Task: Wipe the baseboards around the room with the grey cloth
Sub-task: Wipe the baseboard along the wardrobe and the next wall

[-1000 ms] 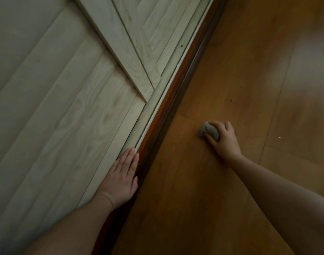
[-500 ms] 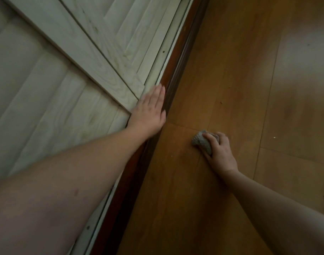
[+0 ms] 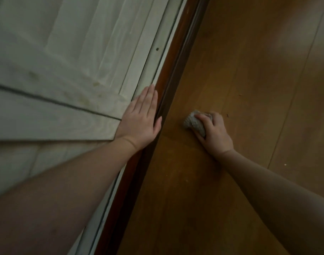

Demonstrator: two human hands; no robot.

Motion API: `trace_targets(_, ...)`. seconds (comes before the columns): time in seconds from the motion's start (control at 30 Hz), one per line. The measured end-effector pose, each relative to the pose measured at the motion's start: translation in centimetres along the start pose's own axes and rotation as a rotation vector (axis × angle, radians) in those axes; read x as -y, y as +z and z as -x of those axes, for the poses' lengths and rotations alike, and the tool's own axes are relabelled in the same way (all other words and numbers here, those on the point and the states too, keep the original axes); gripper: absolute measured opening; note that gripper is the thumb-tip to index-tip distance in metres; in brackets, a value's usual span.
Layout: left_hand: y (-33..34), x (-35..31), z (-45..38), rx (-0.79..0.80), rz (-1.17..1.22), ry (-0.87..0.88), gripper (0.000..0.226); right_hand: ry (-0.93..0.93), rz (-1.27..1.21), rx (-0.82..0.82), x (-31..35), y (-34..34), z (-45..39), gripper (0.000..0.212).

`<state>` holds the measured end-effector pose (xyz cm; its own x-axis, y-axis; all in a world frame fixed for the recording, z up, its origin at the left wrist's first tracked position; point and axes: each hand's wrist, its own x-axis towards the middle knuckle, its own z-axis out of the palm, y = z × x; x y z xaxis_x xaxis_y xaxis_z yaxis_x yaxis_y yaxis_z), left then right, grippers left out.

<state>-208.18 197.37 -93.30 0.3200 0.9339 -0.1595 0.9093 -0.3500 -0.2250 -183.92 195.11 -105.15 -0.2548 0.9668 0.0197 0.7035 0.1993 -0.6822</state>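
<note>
Dim room, brown wood floor [image 3: 240, 89] on the right, pale wood panelling [image 3: 65, 52] on the left. Left hand [image 3: 141, 120] lies flat, fingers straight and together, on the panelling's lower edge just beside the dark baseboard [image 3: 168, 85]. Right hand [image 3: 215, 133] curls round the bunched grey cloth [image 3: 192, 123], pressing it on the floor, near the baseboard but apart from it.

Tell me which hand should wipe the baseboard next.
Right, probably. The right hand grips the grey cloth on the floor beside the baseboard; the left hand lies flat on the wall panel, holding nothing.
</note>
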Motion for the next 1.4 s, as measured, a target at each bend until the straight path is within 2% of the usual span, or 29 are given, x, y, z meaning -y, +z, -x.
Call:
trace_targets(0.13, -0.3, -0.1, -0.5, 0.043, 0.045, 0.017, 0.073, -0.035, 0.025, 0.033, -0.5, -0.4, -0.1, 0.061)
trace_targets(0.33, -0.4, -0.2, -0.7, 0.071, 0.076, 0.027, 0.073, 0.006, 0.018, 0.118, -0.1, -1.4, -0.3, 0.069)
trace_targets(0.83, -0.8, -0.2, -1.3, 0.142, 0.019, -0.006, 0.074, 0.016, -0.032, 0.092, -0.4, -1.3, -0.9, 0.061)
trace_targets(1.03, -0.6, -0.3, -1.4, 0.136, -0.013, -0.013, 0.074, 0.011, -0.084, 0.164, -1.0, -1.5, -1.3, 0.056)
trace_targets(1.17, -0.4, -0.4, -1.1, 0.13, 0.008, -0.019, 0.073, 0.095, -0.113, 0.246, 0.0, -2.8, -2.6, 0.048)
trace_targets(1.4, -1.4, -0.4, -1.1, 0.121, 0.063, -0.022, 0.071, 0.317, -0.129, 0.266, 3.5, -6.4, -2.9, 0.045)
